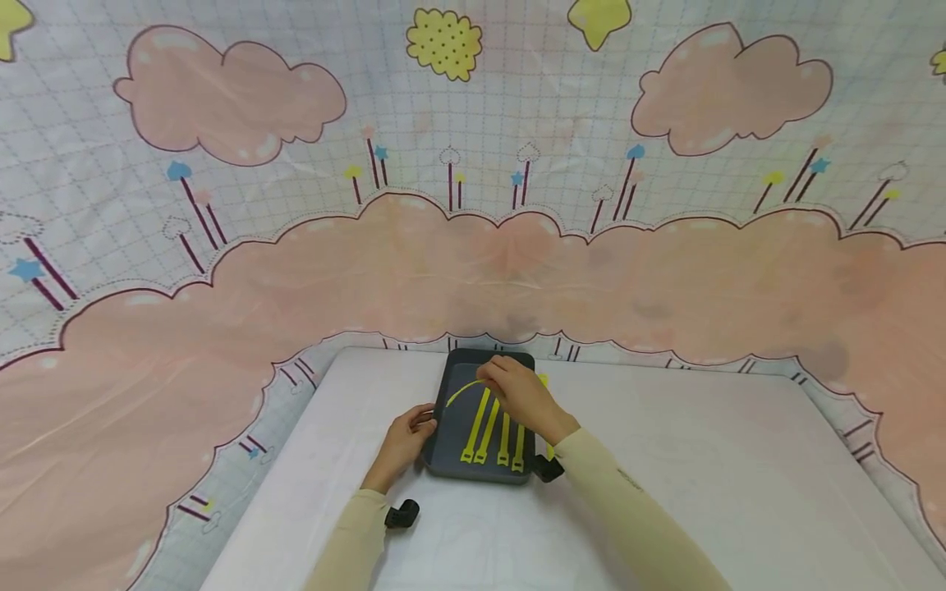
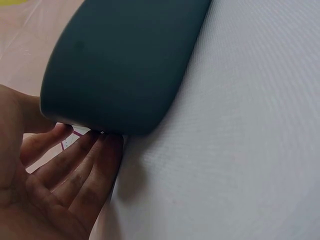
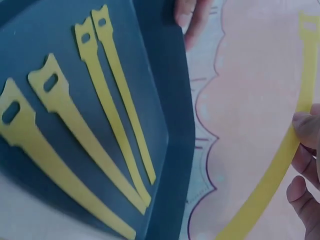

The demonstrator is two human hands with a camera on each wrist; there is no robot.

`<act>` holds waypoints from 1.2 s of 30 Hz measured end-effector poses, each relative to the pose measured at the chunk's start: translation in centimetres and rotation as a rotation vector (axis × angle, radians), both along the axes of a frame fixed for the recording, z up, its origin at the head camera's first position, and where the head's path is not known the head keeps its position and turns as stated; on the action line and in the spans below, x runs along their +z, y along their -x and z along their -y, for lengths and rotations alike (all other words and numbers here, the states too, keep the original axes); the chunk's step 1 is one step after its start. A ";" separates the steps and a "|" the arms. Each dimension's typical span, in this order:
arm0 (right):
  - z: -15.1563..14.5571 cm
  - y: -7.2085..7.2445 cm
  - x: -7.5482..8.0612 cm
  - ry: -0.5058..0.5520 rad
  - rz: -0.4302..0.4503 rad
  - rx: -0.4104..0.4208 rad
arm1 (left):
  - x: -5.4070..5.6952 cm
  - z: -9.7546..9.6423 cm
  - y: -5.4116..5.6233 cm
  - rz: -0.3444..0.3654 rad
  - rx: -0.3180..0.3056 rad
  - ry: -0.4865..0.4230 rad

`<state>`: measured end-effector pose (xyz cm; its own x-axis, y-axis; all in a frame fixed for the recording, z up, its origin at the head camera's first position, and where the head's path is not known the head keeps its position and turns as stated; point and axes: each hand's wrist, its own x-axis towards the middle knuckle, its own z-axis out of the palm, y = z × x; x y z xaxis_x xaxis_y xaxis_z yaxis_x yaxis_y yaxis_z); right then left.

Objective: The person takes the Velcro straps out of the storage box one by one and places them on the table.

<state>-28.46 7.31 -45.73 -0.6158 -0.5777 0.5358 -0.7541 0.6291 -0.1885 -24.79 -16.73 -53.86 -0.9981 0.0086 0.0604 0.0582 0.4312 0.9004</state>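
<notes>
A dark grey tray (image 1: pixel 443 460) lies on the table with several yellow cable ties (image 1: pixel 488 431) side by side in it, slotted heads toward the near edge. My left hand (image 1: pixel 402 443) holds the tray's left side. In the left wrist view its fingers (image 2: pixel 82 180) bear on the outside wall, while in the right wrist view one fingertip laps over the rim. Above the tray, my right hand (image 1: pixel 517 394) pinches a single yellow cable tie (image 1: pixel 464 388) near its middle; the strip bends in an arc, with its slotted head free in the right wrist view.
More yellow (image 1: pixel 550 451) shows just right of the tray, partly hidden by my right arm. A white table (image 1: pixel 665 460) spreads around the tray. Behind it hangs a printed cloth (image 1: pixel 473 279) with clouds and stars. Black wrist devices (image 1: pixel 402 515) sit on both arms.
</notes>
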 end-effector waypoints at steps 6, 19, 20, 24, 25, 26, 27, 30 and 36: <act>-1.8 0.2 -0.2 0.083 -0.010 -0.034 | -0.1 0.0 0.1 -0.002 -0.004 -0.008; -4.4 0.1 0.5 0.384 0.092 -0.095 | -0.4 0.0 0.4 0.001 -0.003 -0.022; -4.6 0.0 0.6 0.412 0.117 -0.099 | -0.4 0.0 0.4 0.001 -0.001 -0.022; -5.2 -0.2 0.8 0.528 0.242 -0.143 | -0.3 0.0 0.3 0.000 -0.007 -0.019; -5.3 -0.3 0.8 0.563 0.283 -0.155 | -0.3 0.0 0.3 0.000 -0.008 -0.020; -5.5 -0.3 0.9 0.594 0.327 -0.172 | -0.3 0.0 0.3 0.002 -0.007 -0.018; -5.6 -0.3 0.9 0.627 0.374 -0.184 | -0.3 0.0 0.3 -0.001 -0.008 -0.013; -6.1 -0.5 0.9 0.728 0.511 -0.203 | -0.2 0.0 0.3 0.009 0.003 -0.018; -7.2 -0.9 0.8 0.828 0.646 -0.227 | 0.1 0.0 0.0 0.016 -0.005 -0.015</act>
<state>-27.58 14.50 -44.91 -0.9698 -0.0211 0.2429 -0.2410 0.2356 -0.9415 -24.82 -16.78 -53.72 -0.9989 0.0129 0.0449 0.0462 0.4175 0.9075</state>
